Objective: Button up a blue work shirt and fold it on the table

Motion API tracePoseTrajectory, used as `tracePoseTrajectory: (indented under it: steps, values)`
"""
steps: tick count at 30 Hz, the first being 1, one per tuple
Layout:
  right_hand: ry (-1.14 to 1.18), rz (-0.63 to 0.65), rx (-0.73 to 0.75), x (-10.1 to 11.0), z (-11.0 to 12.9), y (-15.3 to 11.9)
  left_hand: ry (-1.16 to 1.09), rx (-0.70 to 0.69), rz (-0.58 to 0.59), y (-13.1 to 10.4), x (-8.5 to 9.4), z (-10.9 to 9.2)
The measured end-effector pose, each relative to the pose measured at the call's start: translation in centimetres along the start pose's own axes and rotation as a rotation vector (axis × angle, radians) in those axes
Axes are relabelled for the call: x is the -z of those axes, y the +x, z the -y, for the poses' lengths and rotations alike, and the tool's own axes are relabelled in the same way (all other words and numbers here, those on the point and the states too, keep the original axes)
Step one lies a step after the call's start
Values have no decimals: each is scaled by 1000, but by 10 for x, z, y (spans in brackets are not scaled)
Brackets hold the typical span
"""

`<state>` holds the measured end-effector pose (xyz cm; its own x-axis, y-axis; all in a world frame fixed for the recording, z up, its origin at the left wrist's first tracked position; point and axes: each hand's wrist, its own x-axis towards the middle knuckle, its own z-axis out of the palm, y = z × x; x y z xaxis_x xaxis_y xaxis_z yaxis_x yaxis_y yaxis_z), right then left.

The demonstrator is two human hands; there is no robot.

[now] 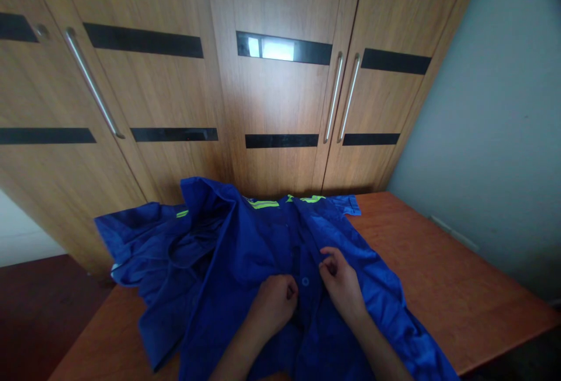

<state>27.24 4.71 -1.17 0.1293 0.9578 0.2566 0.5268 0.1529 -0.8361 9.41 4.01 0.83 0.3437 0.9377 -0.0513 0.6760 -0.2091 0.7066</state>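
Observation:
A blue garment [258,246] with yellow-green strips lies spread over a reddish wooden table [421,264], its front placket and a round button [305,281] between my hands. My left hand [278,302] is closed at the left edge of the placket, its fingers curled on the cloth; what they grip is too hidden to name. On the other side of the button, my right hand [339,281] has its thumb and fingers bent together against the right front panel, and I cannot make out anything between them.
More blue cloth [153,246] is bunched at the left of the table. Behind stands a wooden wardrobe [272,100] with long metal handles [333,97] and dark strips. A pale wall [491,135] rises on the right.

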Motion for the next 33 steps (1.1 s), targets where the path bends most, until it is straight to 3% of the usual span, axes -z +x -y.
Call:
tracePoseTrajectory:
  steps: [4, 8, 13, 18, 22, 28, 33]
  values:
    - [-323, 66, -43, 0, 1, -2, 51, -25, -17, -1, -1, -4]
    - [-663, 4, 96, -5, 23, 2, 73, -39, -41, -2, 0, -7]
    - [-914, 78, 164, -14, 40, 23, 44, 8, 5, -1, 0, -9]
    - [-690, 115, -41, -14, 26, 55, 77, 10, 4, -4, 0, -12]
    - [-538, 105, -113, -5, 7, 73, 119, -2, 21, -7, 2, -15]
    - [-295, 128, -173, -2, -14, 76, 129, -45, 43, -11, 4, -19]
    - [-280, 157, -192, -3, -19, 75, 138, -99, 89, -16, 0, -15]
